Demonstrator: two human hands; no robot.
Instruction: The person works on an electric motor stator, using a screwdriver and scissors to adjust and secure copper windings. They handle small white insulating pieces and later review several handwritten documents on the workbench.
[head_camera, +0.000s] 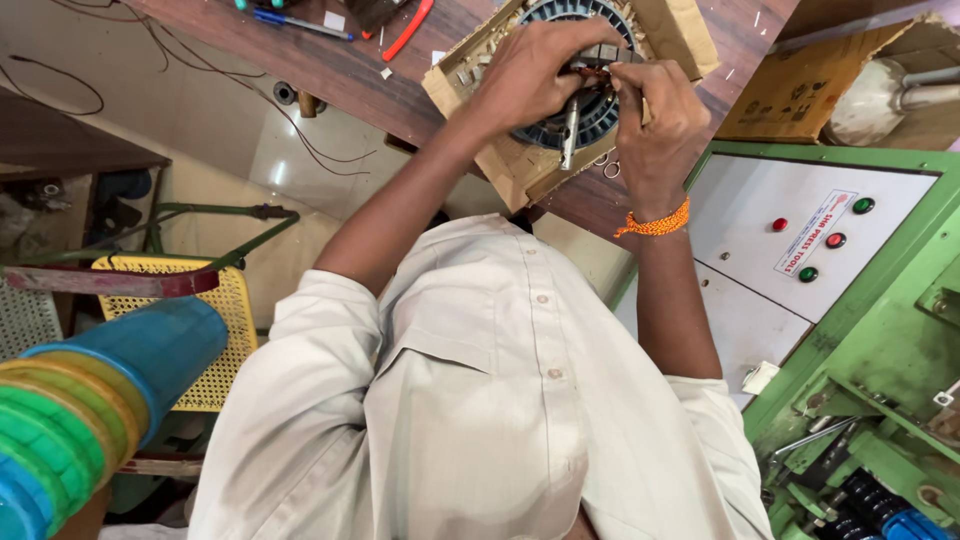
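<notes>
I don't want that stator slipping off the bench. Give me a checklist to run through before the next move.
1. Left hand on the stator: ok, it rests across the top.
2. Right hand at the slots: ok, fingers pinch at the copper windings.
3. Stator seated in the cardboard box: ok.
4. Box fully on the bench: not ok, its near corner overhangs the edge.
5. Shaft free of the hands: ok.
6. Windings fully seated: cannot tell, the hands hide them.
</notes>
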